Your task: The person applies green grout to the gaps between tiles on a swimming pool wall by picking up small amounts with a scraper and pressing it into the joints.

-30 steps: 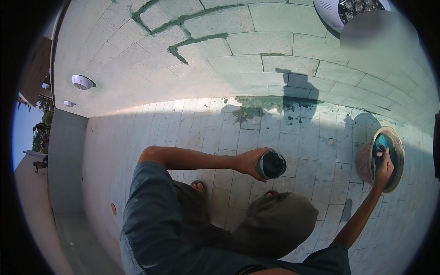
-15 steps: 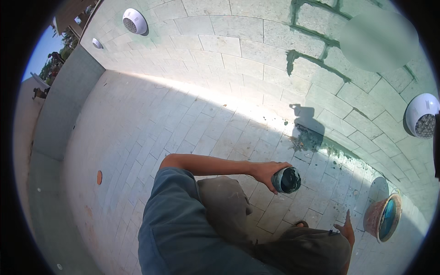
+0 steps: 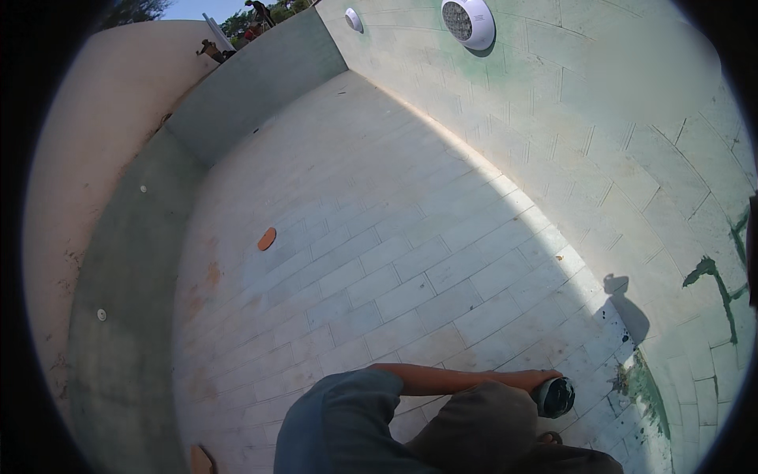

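Head-worn fisheye view, steeply downward over tiled floor (image 3: 355, 237)

The pale tiled floor (image 3: 379, 265) carries an orange rounded piece (image 3: 267, 238); nearer than it lies a second piece (image 3: 202, 460), and well to its right, dark green splatters (image 3: 621, 381).

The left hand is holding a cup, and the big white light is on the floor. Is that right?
Not quite: the head view shows the big white light on the wall, not the floor. The left hand is holding a cup.
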### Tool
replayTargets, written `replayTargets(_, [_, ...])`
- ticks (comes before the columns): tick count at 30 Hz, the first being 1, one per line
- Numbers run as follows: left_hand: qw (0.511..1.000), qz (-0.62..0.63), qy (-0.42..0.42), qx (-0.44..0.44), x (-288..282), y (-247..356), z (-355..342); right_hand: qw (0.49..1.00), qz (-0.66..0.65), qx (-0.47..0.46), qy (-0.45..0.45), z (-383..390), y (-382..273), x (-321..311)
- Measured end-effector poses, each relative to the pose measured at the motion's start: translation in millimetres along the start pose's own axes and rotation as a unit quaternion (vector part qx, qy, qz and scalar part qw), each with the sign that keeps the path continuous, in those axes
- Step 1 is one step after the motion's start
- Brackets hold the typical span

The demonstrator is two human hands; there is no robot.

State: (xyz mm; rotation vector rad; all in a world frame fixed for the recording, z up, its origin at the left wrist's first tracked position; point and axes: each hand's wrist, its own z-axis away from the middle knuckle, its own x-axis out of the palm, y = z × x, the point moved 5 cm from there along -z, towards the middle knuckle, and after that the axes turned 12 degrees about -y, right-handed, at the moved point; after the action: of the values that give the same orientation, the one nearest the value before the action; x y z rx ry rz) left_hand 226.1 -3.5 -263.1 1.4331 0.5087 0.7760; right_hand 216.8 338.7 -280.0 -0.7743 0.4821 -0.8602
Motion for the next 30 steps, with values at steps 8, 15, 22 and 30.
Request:
replayTargets(8, [0.989, -0.089, 0.119, 0.013, -40.7, 7.7, -11.7, 0.997, -0.071, -0.025, -0.032, 54.8, -2.5, -25.1])
replayTargets(15, [0.981, -0.084, 0.164, 0.053, -43.3, 4.4, -61.8, 0.920, 0.237, -0.111, -0.290, 61.5, -109.1, -52.8])
replayTargets(22, [0.956, -0.209, 0.185, 0.093, -24.5, 19.4, -78.3, 0.963, 0.140, -0.229, 0.015, -8.8, -169.9, -75.3])
replayTargets(30, [0.906, -0.334, 0.185, 0.184, -11.6, 25.8, -77.4, 0.814, 0.439, -0.380, -0.032, -29.1, -209.6, 16.6])
